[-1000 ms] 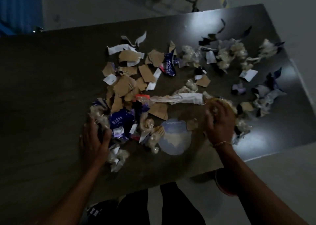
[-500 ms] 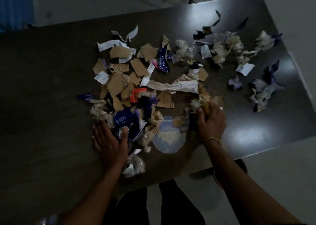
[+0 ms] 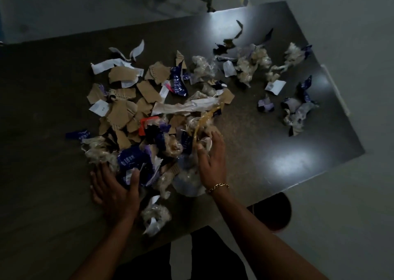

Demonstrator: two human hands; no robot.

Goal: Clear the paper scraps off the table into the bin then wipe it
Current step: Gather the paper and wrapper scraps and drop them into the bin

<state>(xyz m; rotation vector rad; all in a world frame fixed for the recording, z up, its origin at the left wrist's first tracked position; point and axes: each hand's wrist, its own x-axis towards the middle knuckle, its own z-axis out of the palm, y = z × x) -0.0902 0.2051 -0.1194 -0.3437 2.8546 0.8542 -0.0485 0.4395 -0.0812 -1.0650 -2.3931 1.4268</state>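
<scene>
Both hands show a wide grip, fingers straight: the left hand (image 3: 115,191) presses the near-left side of the paper scraps (image 3: 121,113) heap, the right hand (image 3: 211,162) its near-right side. Further scraps lie scattered far right on the dark desk (image 3: 42,152), with a round bin (image 3: 275,213) below its near edge.

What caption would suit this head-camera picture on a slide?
Left hand and right hand flank a heap of paper scraps on a dark table.
</scene>
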